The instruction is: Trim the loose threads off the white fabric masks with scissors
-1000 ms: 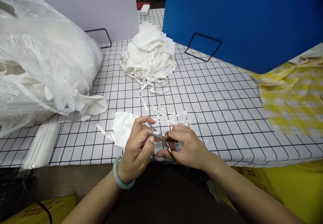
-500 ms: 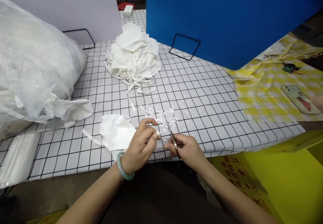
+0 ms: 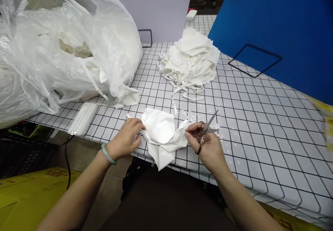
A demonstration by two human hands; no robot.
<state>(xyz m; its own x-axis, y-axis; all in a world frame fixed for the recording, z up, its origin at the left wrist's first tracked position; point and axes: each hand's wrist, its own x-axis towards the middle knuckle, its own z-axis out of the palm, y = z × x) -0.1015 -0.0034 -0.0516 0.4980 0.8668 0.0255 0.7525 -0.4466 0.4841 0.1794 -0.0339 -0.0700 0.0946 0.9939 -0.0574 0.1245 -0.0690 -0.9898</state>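
A white cloth garment (image 3: 161, 128) with thin straps lies crumpled at the table's front edge, its lower corner hanging over. My left hand (image 3: 126, 136), with a green bangle on the wrist, is closed on the garment's left edge. On the other side, my right hand (image 3: 206, 144) has a pair of scissors (image 3: 210, 123) hooked in its fingers, blades parted and pointing away to the right. The thumb and a finger of this hand also touch the garment's right edge. Small white clippings (image 3: 192, 115) lie scattered beyond and beside the right hand.
A heap of white garments (image 3: 191, 59) sits farther back. At left bulges a clear plastic bag (image 3: 111, 26) of white cloth, with a white power strip (image 3: 83, 119) before it. Behind stand a grey panel (image 3: 161, 8) and a blue panel (image 3: 270, 22) with black wire feet.
The view has swung left. My hands have moved apart and now hold the garment between them, which earlier lay beside my left hand. The scissors remain in my right hand.
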